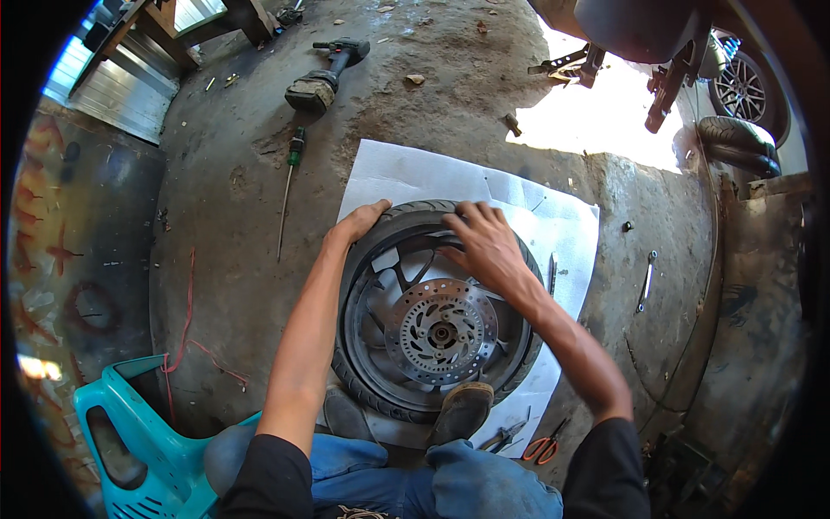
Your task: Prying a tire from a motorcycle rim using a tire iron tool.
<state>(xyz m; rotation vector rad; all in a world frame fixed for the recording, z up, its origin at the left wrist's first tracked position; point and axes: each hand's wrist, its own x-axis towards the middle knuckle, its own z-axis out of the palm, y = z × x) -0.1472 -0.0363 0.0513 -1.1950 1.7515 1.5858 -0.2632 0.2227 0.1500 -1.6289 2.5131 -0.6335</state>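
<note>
A motorcycle wheel lies flat, its black tire around a dark spoked rim and a drilled brake disc facing up. Under it is a white sheet. My left hand grips the tire's far left side, most of its fingers hidden over the outer edge. On the far right side my right hand clasps the tire, with fingers bent over the tread and the thumb toward the rim; it is slightly blurred. My shoes press against the wheel's near side.
A cordless impact wrench and a green-handled screwdriver lie far left. Pliers and orange-handled scissors are near right. A spanner lies right, a teal plastic stool near left. Spare tires stand far right.
</note>
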